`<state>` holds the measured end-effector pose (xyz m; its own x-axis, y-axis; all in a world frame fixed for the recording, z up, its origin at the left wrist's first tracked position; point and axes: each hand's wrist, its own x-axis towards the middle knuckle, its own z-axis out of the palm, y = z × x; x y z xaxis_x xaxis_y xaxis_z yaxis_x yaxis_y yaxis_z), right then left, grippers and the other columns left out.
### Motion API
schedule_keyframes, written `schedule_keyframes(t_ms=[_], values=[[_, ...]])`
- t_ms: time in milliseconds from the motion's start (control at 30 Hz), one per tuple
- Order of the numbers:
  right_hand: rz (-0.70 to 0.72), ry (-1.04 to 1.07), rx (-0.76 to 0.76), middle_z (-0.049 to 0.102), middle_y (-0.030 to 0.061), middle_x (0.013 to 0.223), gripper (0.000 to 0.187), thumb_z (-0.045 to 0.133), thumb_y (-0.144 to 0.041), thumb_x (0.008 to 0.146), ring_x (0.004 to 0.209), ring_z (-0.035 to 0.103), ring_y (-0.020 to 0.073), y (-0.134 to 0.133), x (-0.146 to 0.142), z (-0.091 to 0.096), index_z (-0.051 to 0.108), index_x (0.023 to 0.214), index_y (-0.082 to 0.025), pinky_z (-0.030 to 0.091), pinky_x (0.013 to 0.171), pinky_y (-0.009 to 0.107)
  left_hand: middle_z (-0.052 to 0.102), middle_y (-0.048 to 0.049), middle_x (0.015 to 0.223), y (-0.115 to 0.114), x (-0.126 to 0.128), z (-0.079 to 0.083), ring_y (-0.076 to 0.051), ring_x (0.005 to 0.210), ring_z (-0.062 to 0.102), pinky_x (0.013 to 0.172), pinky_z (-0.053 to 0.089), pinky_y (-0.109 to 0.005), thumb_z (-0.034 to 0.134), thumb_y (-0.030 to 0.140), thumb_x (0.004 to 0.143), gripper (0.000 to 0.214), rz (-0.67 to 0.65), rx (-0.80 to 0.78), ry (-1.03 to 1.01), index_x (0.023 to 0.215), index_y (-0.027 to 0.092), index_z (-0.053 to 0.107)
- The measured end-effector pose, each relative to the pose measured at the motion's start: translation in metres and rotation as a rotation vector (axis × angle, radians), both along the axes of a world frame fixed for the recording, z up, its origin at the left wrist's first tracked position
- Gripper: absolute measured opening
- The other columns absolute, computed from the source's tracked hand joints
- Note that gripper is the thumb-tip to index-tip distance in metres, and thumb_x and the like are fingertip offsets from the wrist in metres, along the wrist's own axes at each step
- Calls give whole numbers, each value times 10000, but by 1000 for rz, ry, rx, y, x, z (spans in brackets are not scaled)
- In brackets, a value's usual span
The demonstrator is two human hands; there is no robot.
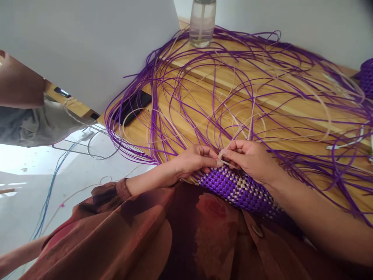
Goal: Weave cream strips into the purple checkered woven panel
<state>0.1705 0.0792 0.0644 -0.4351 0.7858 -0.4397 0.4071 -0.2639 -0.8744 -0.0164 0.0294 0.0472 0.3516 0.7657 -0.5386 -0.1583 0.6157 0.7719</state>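
Note:
A purple and cream woven piece (230, 186) lies against my front at the table's near edge. Along its upper edge my left hand (201, 157) is closed, with thumb and forefinger pinching a pale weaving strand. My right hand (247, 157) pinches a pale strand (224, 153) just beside the left fingertips, and the two hands nearly touch. Long loose purple strands (154, 97) and some pale ones fan out from the woven edge across the table. Fingers partly cover the spot where the strands cross.
A clear bottle of liquid (202, 25) stands at the back of the wooden table (186, 116). A black flat object (135, 107) lies under strands at the left. White cables (346, 146) lie at the right. Another person's clothing (37, 120) shows at far left, and blue strands (54, 175) hang toward the floor.

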Motion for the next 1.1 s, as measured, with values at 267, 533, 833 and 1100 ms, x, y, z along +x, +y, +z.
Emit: schedule_keyframes(t_ms=[267, 533, 833, 1100], values=[[301, -455, 518, 635, -28, 632, 272, 593, -442, 903, 554, 553, 120, -28, 23, 36, 671, 767, -221, 373, 541, 270, 593, 39, 624, -1, 2, -3, -36, 460, 497, 442, 337, -165, 796, 286, 652, 239, 22, -18, 32, 762, 137, 645], [423, -194, 611, 703, 18, 967, 143, 535, -265, 952, 903, 657, 156, -53, 21, 50, 652, 876, -233, 487, 803, 281, 624, 26, 677, 0, 4, -6, -30, 467, 495, 461, 367, -170, 767, 251, 671, 197, 64, 5, 35, 771, 140, 639], [139, -89, 453, 735, 23, 925, 122, 639, -336, 898, 840, 686, 166, -33, 15, 27, 678, 894, -220, 518, 766, 290, 604, 33, 635, -3, 0, -12, -39, 489, 504, 481, 364, -176, 823, 294, 632, 282, 44, 38, -15, 808, 136, 668], [34, -165, 318, 711, 3, 719, 172, 719, -370, 803, 628, 637, 126, -17, 3, 19, 704, 821, -199, 471, 590, 247, 623, 25, 666, -3, -1, -16, -48, 516, 525, 500, 376, -190, 857, 357, 608, 351, 39, 43, -27, 821, 136, 689]])
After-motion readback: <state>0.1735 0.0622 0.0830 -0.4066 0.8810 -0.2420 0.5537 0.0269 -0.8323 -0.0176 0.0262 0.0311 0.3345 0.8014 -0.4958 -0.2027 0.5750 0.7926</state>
